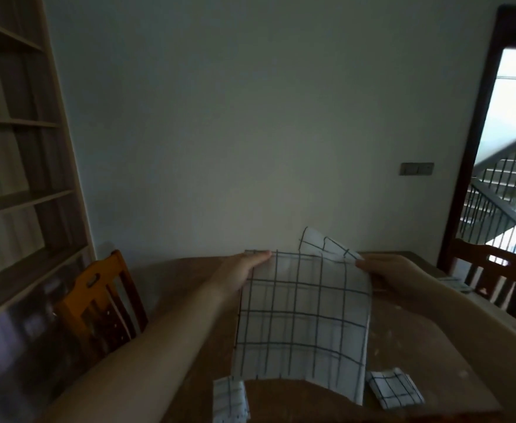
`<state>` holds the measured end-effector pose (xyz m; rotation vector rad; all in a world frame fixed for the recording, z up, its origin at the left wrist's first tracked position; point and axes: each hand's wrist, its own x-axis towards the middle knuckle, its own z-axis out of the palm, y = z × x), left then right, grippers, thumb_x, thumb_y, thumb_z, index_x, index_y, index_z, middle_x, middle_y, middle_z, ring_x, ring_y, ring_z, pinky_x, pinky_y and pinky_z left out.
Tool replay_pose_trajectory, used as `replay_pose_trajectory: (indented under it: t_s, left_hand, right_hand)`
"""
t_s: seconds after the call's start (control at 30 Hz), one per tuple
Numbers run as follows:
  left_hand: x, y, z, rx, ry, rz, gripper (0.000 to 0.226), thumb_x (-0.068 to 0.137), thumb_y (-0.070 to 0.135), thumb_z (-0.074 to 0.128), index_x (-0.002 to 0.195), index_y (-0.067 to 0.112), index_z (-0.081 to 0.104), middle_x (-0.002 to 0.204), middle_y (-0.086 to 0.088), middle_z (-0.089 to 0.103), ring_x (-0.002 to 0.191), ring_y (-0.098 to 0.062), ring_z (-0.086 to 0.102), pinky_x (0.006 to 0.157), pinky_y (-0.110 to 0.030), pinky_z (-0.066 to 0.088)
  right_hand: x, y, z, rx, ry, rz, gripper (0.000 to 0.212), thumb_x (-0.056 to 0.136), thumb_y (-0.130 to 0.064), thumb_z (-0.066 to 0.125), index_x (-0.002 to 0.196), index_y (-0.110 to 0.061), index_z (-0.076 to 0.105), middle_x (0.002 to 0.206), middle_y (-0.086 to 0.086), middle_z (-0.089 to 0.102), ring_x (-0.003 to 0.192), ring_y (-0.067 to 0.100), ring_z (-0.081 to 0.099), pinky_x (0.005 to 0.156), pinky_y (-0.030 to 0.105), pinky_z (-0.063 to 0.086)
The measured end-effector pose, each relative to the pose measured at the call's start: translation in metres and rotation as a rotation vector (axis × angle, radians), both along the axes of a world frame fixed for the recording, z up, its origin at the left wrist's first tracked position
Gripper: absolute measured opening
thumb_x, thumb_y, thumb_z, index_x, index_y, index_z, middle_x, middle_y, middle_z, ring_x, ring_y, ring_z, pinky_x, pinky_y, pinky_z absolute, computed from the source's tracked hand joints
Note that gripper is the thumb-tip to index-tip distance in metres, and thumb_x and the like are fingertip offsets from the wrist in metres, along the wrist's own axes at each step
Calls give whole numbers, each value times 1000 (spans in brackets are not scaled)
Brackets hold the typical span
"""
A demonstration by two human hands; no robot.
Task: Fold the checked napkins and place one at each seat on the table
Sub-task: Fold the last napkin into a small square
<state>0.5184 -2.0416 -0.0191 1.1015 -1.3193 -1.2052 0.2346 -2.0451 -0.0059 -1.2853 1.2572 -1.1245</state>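
Note:
A white napkin with a dark check [302,315] hangs spread out above the brown table [452,361]. My left hand [244,267] pinches its upper left corner. At the upper right edge my right hand [394,276] grips the cloth, and a corner flap stands up there. Two small folded checked napkins lie on the table near me: one [229,401] at the lower left of the hanging cloth, the other [395,386] at its lower right.
An orange wooden chair [98,297] stands at the table's left side, a second wooden chair [494,270] at the right. More checked cloth [455,283] lies on the table's far right. Wooden shelves [15,178] fill the left wall. An open doorway with stair railing [506,190] is at right.

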Motion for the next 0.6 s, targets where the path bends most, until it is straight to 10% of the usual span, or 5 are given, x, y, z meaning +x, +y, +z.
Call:
replay_pose_trajectory:
  t_s: [0.23, 0.43, 0.6]
  left_hand:
    - [8, 3, 6, -61, 31, 143, 7, 86, 14, 70, 83, 10, 75, 88, -7, 77, 86, -21, 72, 80, -29, 56]
    - [15, 9, 14, -145, -14, 195, 12, 88, 12, 69, 78, 18, 73, 73, 13, 73, 67, 7, 67, 57, -4, 46]
    - [22, 9, 17, -131, -58, 219, 12, 87, 18, 70, 76, 18, 73, 76, 11, 74, 73, 3, 68, 60, -10, 46]
  right_hand:
    - [22, -13, -18, -201, 385, -108, 24, 91, 1, 49, 103, -5, 69, 96, 13, 69, 83, 26, 66, 70, 38, 56]
    - [39, -18, -34, -49, -201, -178, 26, 93, -11, 59, 118, -8, 64, 102, 16, 66, 77, 27, 63, 66, 32, 51]
    - [36, -13, -33, -148, -178, -171, 36, 85, -15, 71, 120, -16, 63, 106, 11, 66, 89, 24, 66, 70, 32, 54]
